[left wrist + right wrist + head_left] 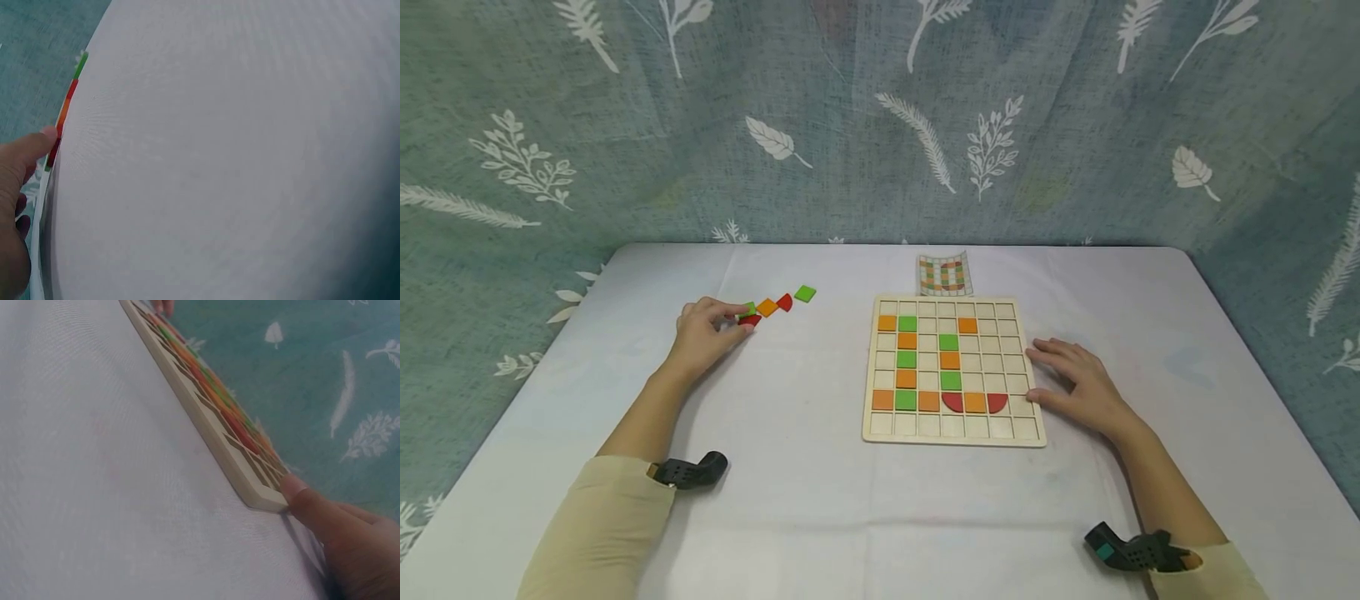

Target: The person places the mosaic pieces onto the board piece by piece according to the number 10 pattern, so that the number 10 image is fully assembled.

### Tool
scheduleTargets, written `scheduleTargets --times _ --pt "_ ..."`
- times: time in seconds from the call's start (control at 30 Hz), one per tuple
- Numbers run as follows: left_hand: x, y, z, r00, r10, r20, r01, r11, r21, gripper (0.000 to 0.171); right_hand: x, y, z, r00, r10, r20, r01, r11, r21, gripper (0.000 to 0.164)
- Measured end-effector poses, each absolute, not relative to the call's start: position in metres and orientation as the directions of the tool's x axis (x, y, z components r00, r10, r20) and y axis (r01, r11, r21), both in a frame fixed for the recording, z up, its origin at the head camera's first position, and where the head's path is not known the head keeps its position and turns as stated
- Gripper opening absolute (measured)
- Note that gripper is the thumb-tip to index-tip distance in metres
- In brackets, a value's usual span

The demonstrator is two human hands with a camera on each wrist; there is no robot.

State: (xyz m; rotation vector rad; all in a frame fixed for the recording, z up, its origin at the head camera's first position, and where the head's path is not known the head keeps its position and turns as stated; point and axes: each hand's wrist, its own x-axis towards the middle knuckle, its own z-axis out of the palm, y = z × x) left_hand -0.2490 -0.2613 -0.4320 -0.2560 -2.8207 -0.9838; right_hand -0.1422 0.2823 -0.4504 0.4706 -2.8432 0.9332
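At the left of the table, my left hand (702,332) has its thumb and fingers around a red curved-edged tile (750,320), with a green tile (747,309) by the fingertips. In the left wrist view its fingertip meets the row of tiles, seen edge-on. My right hand (1078,385) lies with fingers extended, fingertips and thumb at the right edge of the wooden grid board (951,432). The right wrist view shows the thumb (297,487) against the board's corner. Orange, green and red tiles fill some squares, including red curved pieces (952,402) in a lower row.
Beside the left hand lie an orange tile (767,307), another red piece (785,302) and a green square (805,293). A small printed pattern card (944,275) sits just behind the board. White cloth (797,492) covers the table, and a leaf-patterned curtain (850,167) hangs behind it.
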Motion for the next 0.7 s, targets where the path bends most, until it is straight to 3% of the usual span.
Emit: scheduleTargets --times 0.23,0.7 --pt "-0.250 -0.262 -0.435 -0.967 0.159 0.197 0.243 0.805 0.542 0.032 -0.141 0.282 -0.451 -0.947 -0.254 0.197 -0.321 0.761 -0.564 0.066" --pt "-0.253 -0.249 -0.434 -0.978 0.164 0.129 0.208 0.812 0.545 0.034 -0.142 0.284 -0.449 -0.936 -0.273 0.223 -0.352 0.750 -0.559 0.065"
